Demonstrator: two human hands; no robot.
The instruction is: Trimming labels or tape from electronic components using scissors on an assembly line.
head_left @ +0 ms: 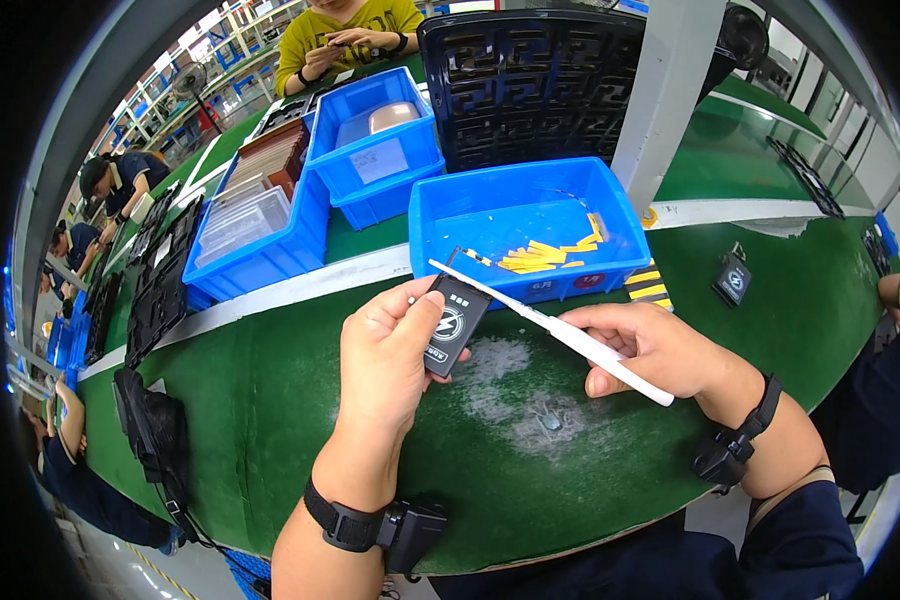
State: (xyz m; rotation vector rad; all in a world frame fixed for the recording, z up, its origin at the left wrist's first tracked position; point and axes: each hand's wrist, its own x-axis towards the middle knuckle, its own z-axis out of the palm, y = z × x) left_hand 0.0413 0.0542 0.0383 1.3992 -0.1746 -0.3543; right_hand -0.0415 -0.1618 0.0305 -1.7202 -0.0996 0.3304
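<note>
My left hand (395,342) pinches a black, flat battery-like pack (455,325) with a white lightning emblem, thumb on its face. A slender white tapered tool (580,345), pen-like in shape, lies in the closed fingers of my right hand (650,350). Its thin tip reaches the pack's upper edge; I cannot tell if it touches. Just behind the pack stands a blue bin (625,215) holding several small yellow strips (535,258). Another black pack (732,278) of similar look rests on the green table to the right.
A stacked pair of blue bins (372,155) and a long blue bin with clear and brown sheets (225,265) stand at the back left. A black tray (535,85) leans behind, beside a white post (667,110). A black bag (152,430) lies left. A co-worker (350,35) sits opposite.
</note>
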